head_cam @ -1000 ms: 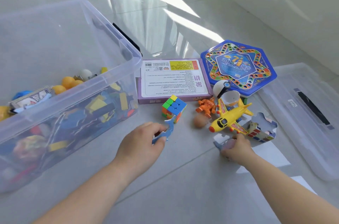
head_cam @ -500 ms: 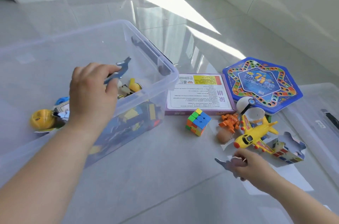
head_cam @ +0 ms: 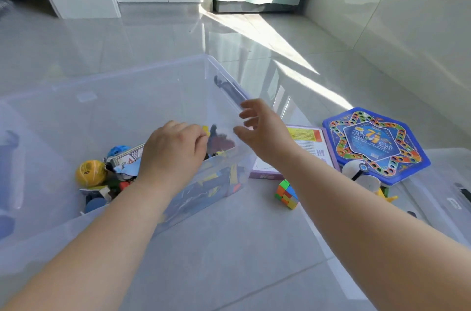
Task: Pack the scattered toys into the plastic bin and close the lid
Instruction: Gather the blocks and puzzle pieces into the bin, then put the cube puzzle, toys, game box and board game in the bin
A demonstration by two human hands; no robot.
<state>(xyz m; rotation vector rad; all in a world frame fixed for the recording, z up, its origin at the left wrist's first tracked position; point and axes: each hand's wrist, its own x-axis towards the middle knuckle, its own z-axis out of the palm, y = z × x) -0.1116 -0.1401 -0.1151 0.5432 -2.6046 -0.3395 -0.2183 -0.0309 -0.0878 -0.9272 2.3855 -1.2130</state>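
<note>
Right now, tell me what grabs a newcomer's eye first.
The clear plastic bin at left, toys heaped inside, with the left hand reaching in and the right hand spread open above its rim. Then the blue hexagonal game board on the floor at right.

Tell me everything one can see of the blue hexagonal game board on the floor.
The blue hexagonal game board lies flat and face up on the floor, at the right. It looks like printed cardboard or plastic. A star-shaped track of coloured dots runs round a blue centre panel with a yellow 7. Its left edge lies beside the purple box. A white ball toy covers part of its near edge.
</note>
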